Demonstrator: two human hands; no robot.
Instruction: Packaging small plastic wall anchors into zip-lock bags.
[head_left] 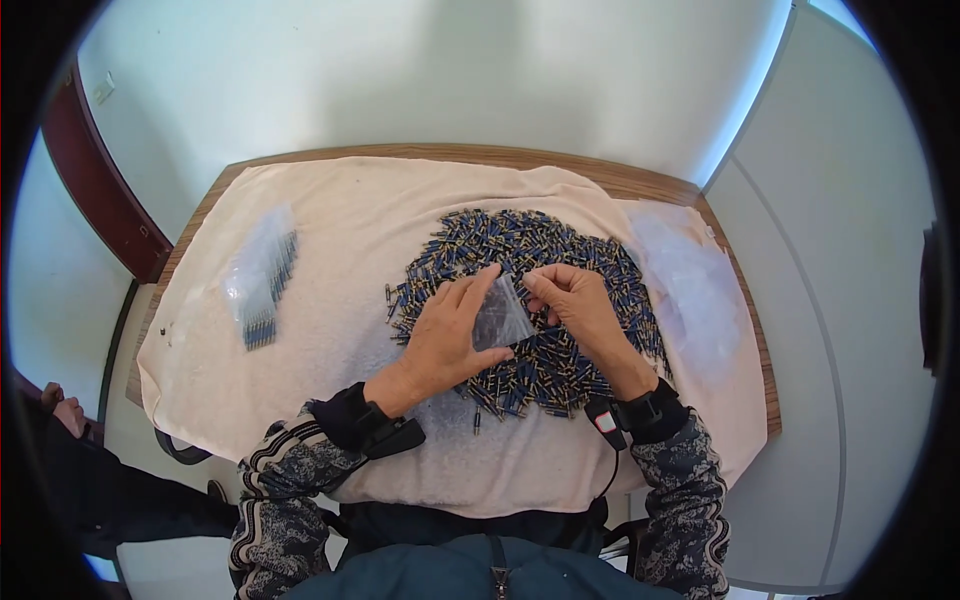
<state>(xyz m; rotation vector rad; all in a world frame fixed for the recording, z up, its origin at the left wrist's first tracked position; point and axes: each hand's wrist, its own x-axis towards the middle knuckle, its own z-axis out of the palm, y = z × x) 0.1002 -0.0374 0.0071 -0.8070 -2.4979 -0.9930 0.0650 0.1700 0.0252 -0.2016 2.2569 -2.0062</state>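
My left hand (441,331) holds a small clear plastic bag (499,322), its fingers along the far side and its thumb at the near edge. Close to the bag's right edge is my right hand (578,304), its thumb and forefinger pinched together. Whatever those fingertips hold, if anything, is too small to make out. Both hands are over a wide heap of small blue and brass-coloured cylindrical pieces (540,383), which partly shows around the bag and fingers.
A pale cloth (330,215) covers most of the wooden table (660,183). Filled clear bags (258,280) lie overlapped in a row at the left. Clear plastic bags (690,285) are piled at the right. Another person's dark-clothed leg (150,500) is at the lower left.
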